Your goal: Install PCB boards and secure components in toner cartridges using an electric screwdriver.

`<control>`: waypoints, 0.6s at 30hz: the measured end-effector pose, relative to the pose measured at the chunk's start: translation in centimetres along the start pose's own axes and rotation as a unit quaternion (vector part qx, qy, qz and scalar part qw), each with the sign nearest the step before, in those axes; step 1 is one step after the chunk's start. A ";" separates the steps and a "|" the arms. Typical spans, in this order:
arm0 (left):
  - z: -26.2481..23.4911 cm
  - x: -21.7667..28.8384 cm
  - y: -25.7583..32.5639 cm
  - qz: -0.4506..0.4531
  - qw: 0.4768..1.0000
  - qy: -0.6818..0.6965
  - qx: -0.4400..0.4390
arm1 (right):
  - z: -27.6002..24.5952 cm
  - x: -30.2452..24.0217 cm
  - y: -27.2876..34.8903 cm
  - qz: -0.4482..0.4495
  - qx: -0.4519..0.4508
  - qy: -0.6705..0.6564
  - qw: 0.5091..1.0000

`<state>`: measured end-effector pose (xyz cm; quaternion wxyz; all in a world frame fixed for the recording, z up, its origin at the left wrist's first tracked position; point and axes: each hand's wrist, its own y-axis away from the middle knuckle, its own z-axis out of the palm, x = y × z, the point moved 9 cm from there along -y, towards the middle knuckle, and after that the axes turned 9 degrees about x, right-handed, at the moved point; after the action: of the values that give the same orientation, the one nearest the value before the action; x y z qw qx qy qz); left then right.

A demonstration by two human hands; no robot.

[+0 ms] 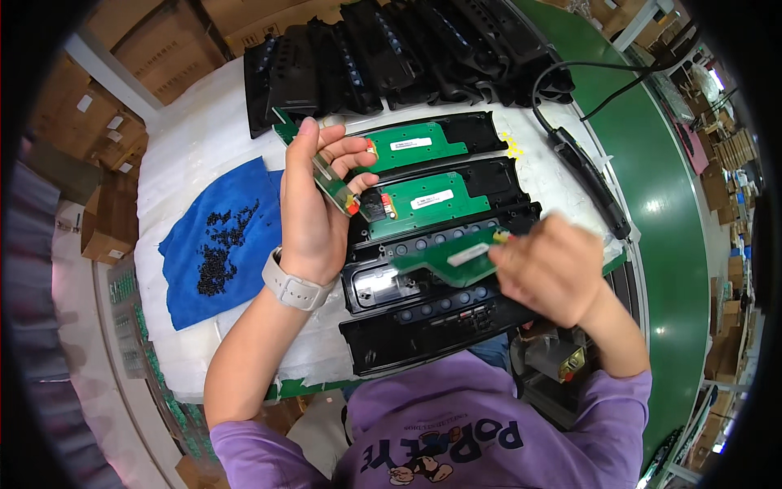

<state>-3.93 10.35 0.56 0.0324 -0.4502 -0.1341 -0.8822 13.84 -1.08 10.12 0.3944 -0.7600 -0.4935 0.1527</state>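
Observation:
My right hand [554, 269], smeared by motion, grips one end of a green circuit board [436, 259] with a white label. This board is tilted over the black plastic housings [383, 346] in front of me. In my raised left hand [305, 216], palm turned inward, another circuit board [329, 183] is held nearly edge-on, with the fingers curled round it. Farther back, a labelled green board [407, 213] lies in a black housing [503, 181]. Behind it, a second housing [481, 130] carries a similar board [440, 150].
Left of the housings, a blue cloth [183, 285] carries a heap of small black screws [213, 273]. A corded black electric screwdriver [590, 181] lies at the right. Several black housings [383, 57] are lined up at the back. Tiny yellow pieces [512, 147] lie beside the farther housing.

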 end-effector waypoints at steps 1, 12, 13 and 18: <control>-0.1 -0.2 -0.1 -0.001 1.000 0.001 -0.001 | 0.4 -1.0 0.6 -0.011 -0.019 0.018 1.000; 0.1 -1.7 0.0 -0.024 0.999 -0.032 -0.022 | 3.4 -2.0 2.4 -0.030 -0.127 0.084 0.988; 0.2 -1.6 -0.1 -0.020 0.999 -0.036 -0.026 | 3.5 -1.9 2.4 -0.029 -0.127 0.083 0.988; 0.1 -1.8 -0.3 -0.012 0.996 -0.078 -0.040 | 4.5 -0.5 2.6 0.028 -0.199 0.011 0.979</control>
<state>-2.85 10.54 -0.89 -0.0063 -0.5169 -0.1064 -0.8494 12.41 -0.05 5.19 0.2359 -0.8386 -0.4881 0.0542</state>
